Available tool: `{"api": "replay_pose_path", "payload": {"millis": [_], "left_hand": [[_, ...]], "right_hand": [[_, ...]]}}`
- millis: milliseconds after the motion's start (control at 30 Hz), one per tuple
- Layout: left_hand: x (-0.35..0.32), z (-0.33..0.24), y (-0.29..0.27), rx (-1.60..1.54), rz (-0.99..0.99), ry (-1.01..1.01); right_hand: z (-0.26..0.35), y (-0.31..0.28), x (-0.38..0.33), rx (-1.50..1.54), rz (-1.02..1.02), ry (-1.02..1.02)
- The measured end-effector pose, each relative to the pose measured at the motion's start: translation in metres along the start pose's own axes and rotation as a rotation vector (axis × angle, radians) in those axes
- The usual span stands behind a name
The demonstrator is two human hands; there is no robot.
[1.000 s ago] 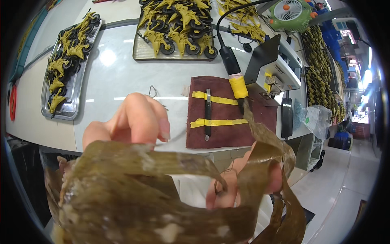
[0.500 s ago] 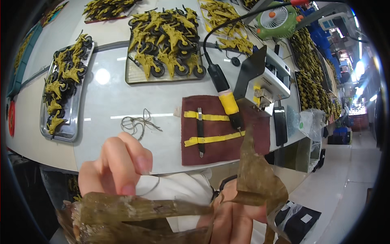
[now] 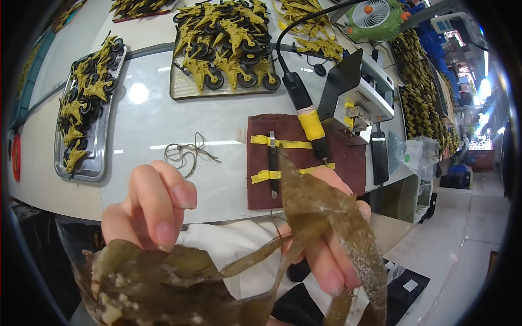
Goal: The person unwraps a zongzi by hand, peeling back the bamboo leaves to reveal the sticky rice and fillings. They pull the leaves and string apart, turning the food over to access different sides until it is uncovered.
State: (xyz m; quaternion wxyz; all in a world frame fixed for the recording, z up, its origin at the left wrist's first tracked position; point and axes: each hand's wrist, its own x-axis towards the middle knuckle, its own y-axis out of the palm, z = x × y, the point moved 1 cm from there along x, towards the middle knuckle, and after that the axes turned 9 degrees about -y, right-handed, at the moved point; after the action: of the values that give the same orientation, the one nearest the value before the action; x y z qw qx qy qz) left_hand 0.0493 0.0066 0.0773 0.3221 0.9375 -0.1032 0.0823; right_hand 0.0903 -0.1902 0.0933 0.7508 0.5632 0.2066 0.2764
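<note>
Large olive-brown wrapper leaves (image 3: 163, 280) spotted with whitish sticky bits lie across the lower part of the view. My left hand (image 3: 149, 204), its fingers curled, grips their upper edge; the thumb is partly hidden. At centre right, my right hand (image 3: 329, 255) has its fingers around another part of the leaves (image 3: 318, 204), which covers much of the palm. Narrow leaf strips stretch between the two hands. On the white table beyond my left hand lies a loose, looped string (image 3: 187, 155).
A maroon mat (image 3: 266, 195) holds a taped-down metal tool (image 3: 273, 163) and a corded rotary tool (image 3: 310, 122). Behind stand trays (image 3: 179, 89) of yellow-and-black toy parts. A white control box (image 3: 361, 103) and green fan (image 3: 375, 19) are at right.
My right hand has risen and turned, and its leaf piece has swung leftward over the mat. The leaves at lower left have spread wider. The view has shifted slightly.
</note>
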Motion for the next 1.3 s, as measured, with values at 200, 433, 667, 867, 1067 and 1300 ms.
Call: {"api": "replay_pose_path", "payload": {"millis": [200, 433, 667, 867, 1067, 1300], "left_hand": [[-0.001, 0.002, -0.002, -0.035, 0.012, 0.036], [-0.01, 0.001, -0.006, -0.014, -0.007, 0.103], [-0.011, 0.0, -0.012, 0.072, -0.076, 0.109], [-0.014, -0.005, -0.014, 0.095, -0.072, 0.145], [-0.017, -0.006, -0.013, 0.153, -0.108, 0.105], [-0.021, -0.006, -0.016, 0.143, -0.084, 0.087]], "right_hand": [[-0.005, 0.003, 0.004, -0.044, -0.127, 0.011], [-0.006, -0.005, 0.005, -0.119, -0.149, 0.07], [-0.001, -0.023, 0.01, -0.054, 0.103, 0.046], [0.004, -0.044, 0.009, -0.199, 0.23, -0.218], [-0.003, -0.046, 0.023, -0.852, -0.066, -0.087], [-0.004, -0.043, 0.025, -0.775, 0.113, 0.216]]}}
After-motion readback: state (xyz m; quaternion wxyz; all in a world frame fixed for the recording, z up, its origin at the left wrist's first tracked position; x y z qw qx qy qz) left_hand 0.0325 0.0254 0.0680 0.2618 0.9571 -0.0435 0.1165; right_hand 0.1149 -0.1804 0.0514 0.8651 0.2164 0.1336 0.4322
